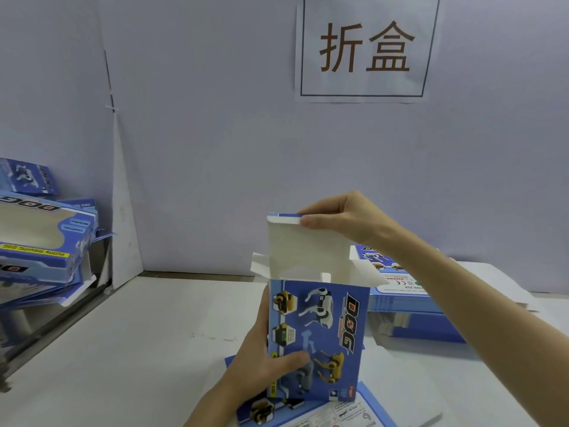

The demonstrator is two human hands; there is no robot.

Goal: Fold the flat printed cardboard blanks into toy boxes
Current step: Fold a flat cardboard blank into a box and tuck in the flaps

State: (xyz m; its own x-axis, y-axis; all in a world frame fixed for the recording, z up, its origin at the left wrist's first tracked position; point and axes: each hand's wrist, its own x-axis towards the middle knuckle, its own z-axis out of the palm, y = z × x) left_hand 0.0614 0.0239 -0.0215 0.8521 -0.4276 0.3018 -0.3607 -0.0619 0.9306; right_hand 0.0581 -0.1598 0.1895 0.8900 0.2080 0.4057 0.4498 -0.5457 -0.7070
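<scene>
A blue printed toy box [326,340] with robot-dog pictures stands upright at the centre of the white table, its top end open. My left hand [261,362] grips the box's left side, thumb across the printed front. My right hand [341,217] pinches the tuck edge of the raised white lid flap [295,248] above the opening. Two small white side flaps stick out at the left and right of the opening. Flat blanks [363,411] lie under the box at the table's near edge.
A stack of flat blue blanks [403,297] lies behind and to the right of the box. Folded boxes [46,241] are piled at the far left. A white partition wall [215,149] with a paper sign [366,47] closes the back.
</scene>
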